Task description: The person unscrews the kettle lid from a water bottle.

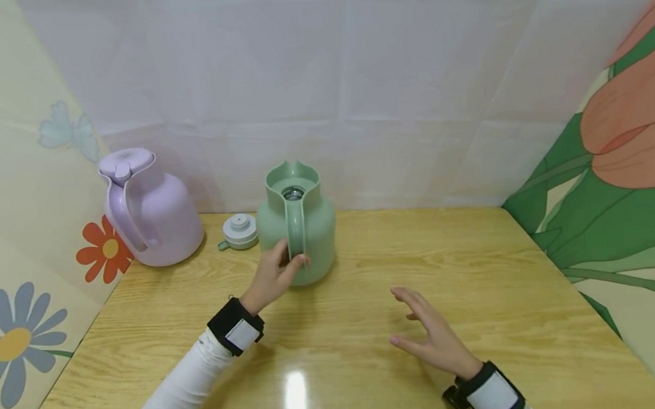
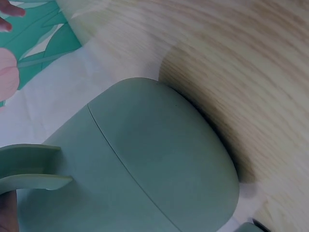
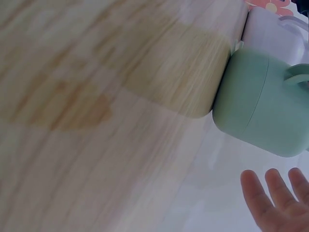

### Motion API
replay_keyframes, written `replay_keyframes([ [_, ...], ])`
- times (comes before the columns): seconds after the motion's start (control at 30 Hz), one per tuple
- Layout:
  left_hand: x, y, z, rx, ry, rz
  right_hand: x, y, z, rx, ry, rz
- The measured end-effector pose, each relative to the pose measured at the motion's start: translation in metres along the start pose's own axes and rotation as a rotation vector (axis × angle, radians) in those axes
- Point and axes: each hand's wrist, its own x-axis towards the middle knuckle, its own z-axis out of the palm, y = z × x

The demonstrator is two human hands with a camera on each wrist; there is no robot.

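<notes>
In the head view, a smooth, matte green jug [image 1: 320, 241] with a rounded body and flared collar is standing on a glossy wood-grained table [image 1: 365, 353]. The person's left hand [image 1: 268, 277] is gripping the lower part of its curved handle [image 1: 295, 226]. To the right of the green jug and nearer the person, the right hand [image 1: 437, 339] is hovering, fingers parted and holding nothing. Just left of the green jug, a round, stepped pale stopper [image 1: 240, 230] with a green tab is lying; farther left, a glossy lilac jug [image 1: 171, 219] is standing. Behind the green jug, a creased white sheet [image 1: 409, 75] is hanging.

In the left wrist view, a thin seam [image 2: 126, 167] is running around the green jug's smooth body, and part of the left hand is showing beside the handle.

In the right wrist view, the right hand's fingers are spreading apart from the green jug, while the lilac jug is showing partly behind it.
</notes>
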Motion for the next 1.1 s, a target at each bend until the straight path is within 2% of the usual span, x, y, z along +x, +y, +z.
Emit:
replay_keyframes([
  [0.1,0.005,-0.001,-0.003,0.005,0.001,-0.008,0.001,0.000,0.001,-0.007,0.001,-0.010],
  [0.33,0.021,0.015,-0.009,0.005,-0.028,-0.041,-0.003,-0.002,-0.001,-0.012,0.001,-0.038],
  [0.67,0.032,-0.001,-0.021,-0.081,-0.084,-0.119,-0.007,-0.004,-0.002,-0.021,-0.009,-0.049],
  [0.9,0.041,-0.016,-0.029,-0.074,-0.109,-0.207,-0.007,-0.006,-0.004,-0.040,-0.008,-0.053],
  [1.1,0.049,-0.025,-0.030,-0.091,-0.114,-0.241,-0.007,-0.010,-0.006,-0.035,-0.012,-0.031],
])
